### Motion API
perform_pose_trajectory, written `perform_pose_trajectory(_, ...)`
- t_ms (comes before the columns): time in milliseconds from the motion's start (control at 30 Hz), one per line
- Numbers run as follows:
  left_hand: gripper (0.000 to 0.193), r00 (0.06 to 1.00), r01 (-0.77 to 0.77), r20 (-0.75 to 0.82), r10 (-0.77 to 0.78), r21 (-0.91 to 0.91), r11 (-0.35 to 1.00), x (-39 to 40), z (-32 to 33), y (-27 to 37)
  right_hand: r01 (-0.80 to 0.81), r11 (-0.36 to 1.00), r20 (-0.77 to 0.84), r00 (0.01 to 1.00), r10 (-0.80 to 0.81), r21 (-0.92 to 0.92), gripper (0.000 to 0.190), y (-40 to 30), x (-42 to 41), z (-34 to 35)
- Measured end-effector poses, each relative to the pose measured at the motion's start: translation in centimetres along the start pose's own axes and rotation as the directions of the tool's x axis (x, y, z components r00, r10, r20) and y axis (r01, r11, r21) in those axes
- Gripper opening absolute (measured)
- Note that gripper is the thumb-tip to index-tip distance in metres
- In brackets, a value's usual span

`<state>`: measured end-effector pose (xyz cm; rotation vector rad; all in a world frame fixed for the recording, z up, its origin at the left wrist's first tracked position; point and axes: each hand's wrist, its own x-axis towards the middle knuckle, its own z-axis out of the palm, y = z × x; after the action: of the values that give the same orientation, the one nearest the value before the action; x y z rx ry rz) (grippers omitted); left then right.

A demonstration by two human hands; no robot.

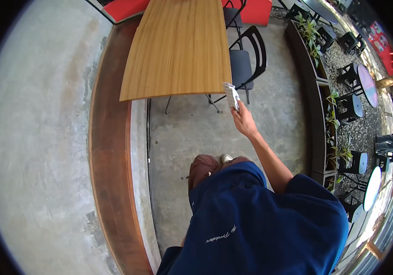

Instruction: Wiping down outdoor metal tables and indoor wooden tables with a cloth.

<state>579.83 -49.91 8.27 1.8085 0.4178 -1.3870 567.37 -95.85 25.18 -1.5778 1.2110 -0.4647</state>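
My right hand (244, 118) is shut on a folded white cloth with a dark checked pattern (231, 96). The cloth's far end is at the near right corner of a long wooden table (179, 55); whether it touches the wood I cannot tell. Just beyond that corner stands a black chair with a slotted back (243, 67), facing the table's right side. My left hand is out of view, hidden below or behind my dark blue shirt.
A wooden bench or ledge (112, 151) runs along the concrete wall (45, 120) at left. A second black chair (232, 17) stands farther along the table. On the right, a dark planter box (315, 127) with plants borders gravel, where round tables (367, 85) and stools (351, 106) stand.
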Motion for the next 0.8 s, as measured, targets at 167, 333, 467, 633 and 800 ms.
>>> perform_pose_trajectory(167, 0.039, 0.994, -0.039, 0.104, 0.037, 0.013, 0.999, 5.4, -1.1, 11.9, 0.274, 0.836, -0.322, 0.830, -0.456, -0.476, 0.057, 5.0, 10.2, 6.4)
perform_pose_trajectory(333, 0.040, 0.977, -0.030, 0.212, 0.023, 0.032, 0.999, 13.4, -6.7, 17.3, 0.004, 0.752, -0.222, 0.954, -0.200, -0.659, 0.067, 7.5, 14.2, 10.8)
perform_pose_trajectory(467, 0.044, 0.993, -0.120, -0.021, 0.120, 0.005, 0.993, 18.9, -8.7, 30.2, -0.279, 0.818, -0.336, 0.935, 0.113, -0.503, 0.079, 8.1, 17.3, 14.2)
perform_pose_trajectory(633, 0.064, 0.946, -0.277, -0.207, 0.248, -0.123, 0.953, 20.3, -5.0, 48.3, -0.520, 0.726, -0.529, 0.810, 0.251, -0.451, 0.078, 6.9, 19.6, 13.9)
perform_pose_trajectory(800, 0.087, 0.939, -0.314, -0.228, 0.258, -0.258, 0.914, 22.2, -3.2, 56.1, -0.490, 0.707, -0.572, 0.807, 0.147, -0.510, 0.068, 5.7, 26.3, 13.4)
